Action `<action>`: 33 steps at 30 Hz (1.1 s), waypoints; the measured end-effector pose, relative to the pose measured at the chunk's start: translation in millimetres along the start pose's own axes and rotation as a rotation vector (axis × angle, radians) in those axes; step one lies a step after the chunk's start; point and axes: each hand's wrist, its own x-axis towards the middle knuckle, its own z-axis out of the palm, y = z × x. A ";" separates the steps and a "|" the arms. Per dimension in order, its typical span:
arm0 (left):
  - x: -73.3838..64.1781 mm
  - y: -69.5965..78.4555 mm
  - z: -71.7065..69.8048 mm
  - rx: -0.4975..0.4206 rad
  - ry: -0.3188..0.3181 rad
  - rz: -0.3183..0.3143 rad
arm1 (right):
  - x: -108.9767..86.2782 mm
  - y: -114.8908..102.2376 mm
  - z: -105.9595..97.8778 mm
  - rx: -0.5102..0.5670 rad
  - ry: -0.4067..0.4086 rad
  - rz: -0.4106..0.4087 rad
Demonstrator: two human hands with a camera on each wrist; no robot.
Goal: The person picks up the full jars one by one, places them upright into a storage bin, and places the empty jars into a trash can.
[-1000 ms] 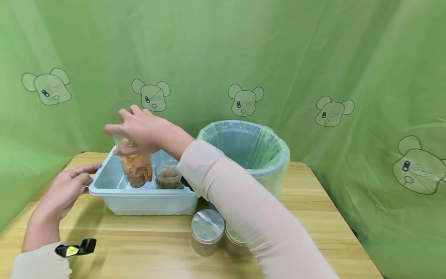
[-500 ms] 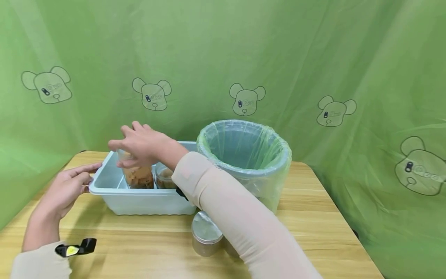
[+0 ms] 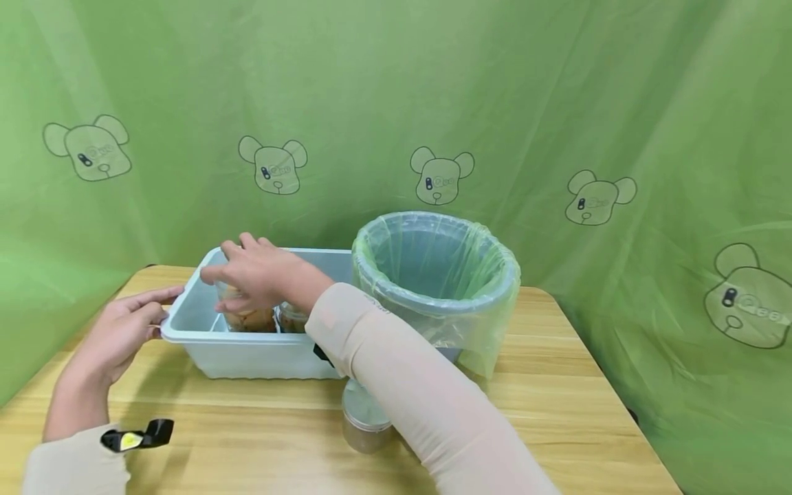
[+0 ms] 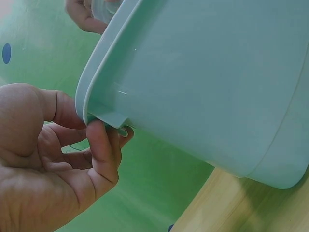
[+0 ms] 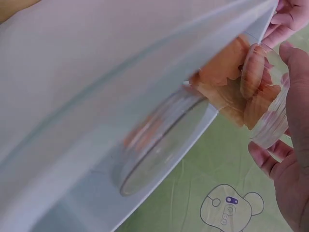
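My left hand [image 3: 114,337] pinches the left end of the rim of a light blue plastic basin [image 3: 260,359], thumb on one side and curled fingers beneath, as the left wrist view shows. Inside the basin, my right hand [image 3: 260,276] grips a clear jar [image 3: 250,321] from above, near its top. Orange-brown pieces, perhaps dried food, show through the jar wall [image 5: 224,72]. To its right in the basin stands a shorter clear jar [image 3: 292,319] with brown contents. The basin's front wall hides the bottoms of both jars.
A round blue bin [image 3: 433,304] lined with a thin green bag stands right of the basin. In front of it on the wooden table [image 3: 247,426] is a jar with a silvery lid [image 3: 365,419], partly behind my right sleeve. Green curtain [image 3: 371,82] hangs behind.
My right hand has lowered the jar of orange-brown pieces deeper into the basin. My left hand keeps its hold on the rim. My right forearm now covers the second lidded jar on the table.
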 end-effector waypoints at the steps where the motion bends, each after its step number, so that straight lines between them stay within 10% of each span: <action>1: 0.1 0.0 0.1 0.003 -0.002 0.000 | 0.2 -0.5 1.5 -0.001 -0.003 -0.001; 33: -0.4 -0.1 0.2 0.002 -0.005 0.010 | 2.5 -12.3 16.6 0.022 -0.014 0.048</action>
